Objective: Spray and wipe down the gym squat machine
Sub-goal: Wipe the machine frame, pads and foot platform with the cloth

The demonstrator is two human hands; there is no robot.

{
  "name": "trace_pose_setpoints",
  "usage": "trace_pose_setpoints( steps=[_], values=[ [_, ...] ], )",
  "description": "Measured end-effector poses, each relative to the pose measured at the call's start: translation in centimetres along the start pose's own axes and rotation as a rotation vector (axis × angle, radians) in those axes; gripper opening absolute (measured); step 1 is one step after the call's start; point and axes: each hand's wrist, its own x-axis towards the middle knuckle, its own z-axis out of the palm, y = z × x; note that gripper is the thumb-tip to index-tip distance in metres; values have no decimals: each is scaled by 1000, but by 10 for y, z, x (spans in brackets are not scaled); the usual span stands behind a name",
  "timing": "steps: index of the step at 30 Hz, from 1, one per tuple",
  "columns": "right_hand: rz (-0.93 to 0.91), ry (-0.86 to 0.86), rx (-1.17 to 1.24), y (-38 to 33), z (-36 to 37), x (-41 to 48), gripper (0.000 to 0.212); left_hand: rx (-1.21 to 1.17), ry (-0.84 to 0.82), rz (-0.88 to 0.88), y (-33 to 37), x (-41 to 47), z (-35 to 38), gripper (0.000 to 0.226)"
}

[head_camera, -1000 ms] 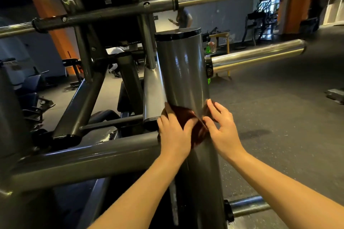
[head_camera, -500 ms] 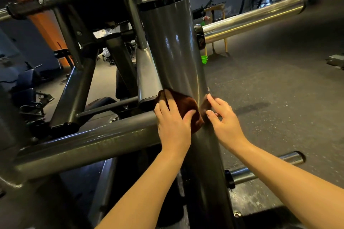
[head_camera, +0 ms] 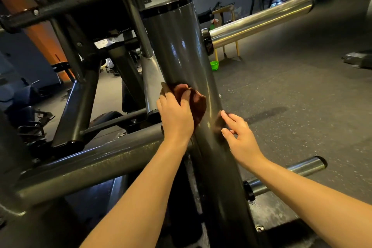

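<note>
The squat machine's thick dark grey upright post runs through the middle of the view, glossy with a black cap on top. My left hand grips a brown cloth and presses it against the front of the post, just above where a horizontal grey tube joins it. My right hand touches the right side of the post with loosely spread fingers, a little lower than the cloth. A brownish blur sits beside its fingertips; I cannot tell whether it is cloth or a reflection.
A chrome weight peg sticks out to the right above my hands, and a shorter one lower down. Slanted frame tubes crowd the left. A green bucket stands on the rubber floor under a wooden stool. Other gym equipment stands far back.
My view has tilted down and closer to the post. My right hand has slid slightly lower and away from the bunched cloth. My left hand keeps the cloth on the post.
</note>
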Motion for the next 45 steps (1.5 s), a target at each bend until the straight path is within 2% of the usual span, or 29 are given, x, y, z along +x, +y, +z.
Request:
trace_pose_setpoints(
  steps=[2, 7, 15, 17, 21, 25, 27, 31, 34, 36, 39, 41, 45],
  values=[
    [15, -5, 16, 2, -1, 0, 55, 157, 37, 83, -8, -28, 14, 49],
    [39, -26, 13, 5, -7, -3, 55, 551, 39, 330, -44, -71, 34, 76],
    [98, -50, 26, 27, -7, -22, 55, 657, -18, 491, -108, -135, 60, 81],
    [113, -60, 13, 33, -7, -30, 56, 618, -54, 418, -123, -156, 70, 82],
    [151, -67, -32, 50, -5, -49, 57, 422, -154, 53, -117, -187, 89, 104],
    [231, -98, -64, 71, -3, -71, 59, 230, -216, -227, -133, -210, 101, 88],
    [268, -129, -71, 82, -1, -83, 59, 54, -233, -358, -142, -216, 93, 85],
    [278, -128, -59, 94, 0, -91, 59, -234, -229, -389, -130, -195, 75, 46],
    [270, -108, -50, 94, 3, -90, 59, -425, -135, -386, -115, -169, 65, 35],
    [280, -86, -49, 94, 6, -91, 56, -492, -121, -369, -119, -162, 64, 40],
    [288, -57, -65, 98, 9, -95, 56, -374, -161, -335, -148, -168, 72, 69],
    [293, -47, -75, 102, 12, -99, 57, -312, -251, -359, -166, -179, 77, 83],
    [324, -37, -136, 121, 24, -121, 66, -309, -492, -460, -199, -219, 86, 63]
  ],
)
